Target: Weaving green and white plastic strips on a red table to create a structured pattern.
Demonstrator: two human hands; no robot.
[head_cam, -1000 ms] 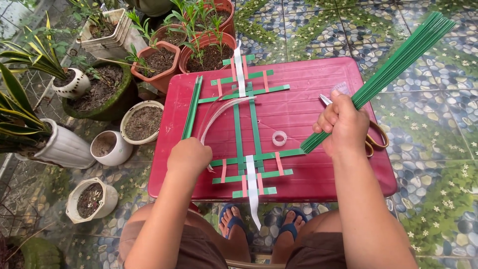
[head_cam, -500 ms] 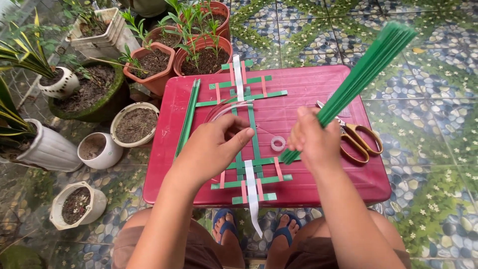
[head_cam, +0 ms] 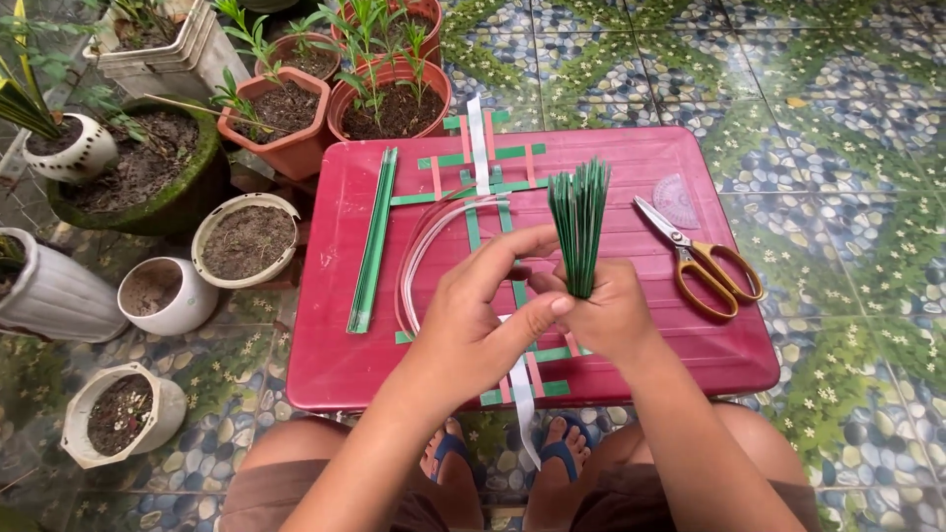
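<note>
Head view, looking down over my knees: my right hand (head_cam: 611, 320) is wrapped around a bundle of green strips (head_cam: 578, 236), fingers curled tight at its lower end, and the bundle stands nearly upright so its cut tips fan out just above my knuckles. My left hand (head_cam: 483, 315) comes in from the side, thumb pressed against the right hand's knuckles and the foot of the bundle, index finger stretched over toward the strips; those fingers sit narrow, pinching at the bundle's base rather than closed around anything of their own.

Under both hands lies a red table (head_cam: 345, 360), and right beneath my fingers runs a woven lattice of green, pink and white strips (head_cam: 483, 167), reaching from the far edge to the near edge, where a white strip hangs off the table between my feet. Just left of my left hand, pale looped strips (head_cam: 419, 251) curve across the red top, and further left a few long green strips (head_cam: 372, 236) lie flat, pointing away from me. Right of my right hand rest scissors (head_cam: 705, 261) with yellow handles, blades shut, near but not touching my fingers; a clear protractor (head_cam: 677, 202) lies just beyond their blades.

Beyond the table's far left corner stand terracotta pots (head_cam: 286, 118) with small plants, and well left of my hands white pots (head_cam: 241, 236) filled with soil sit on the patterned pebble floor (head_cam: 838, 118).
</note>
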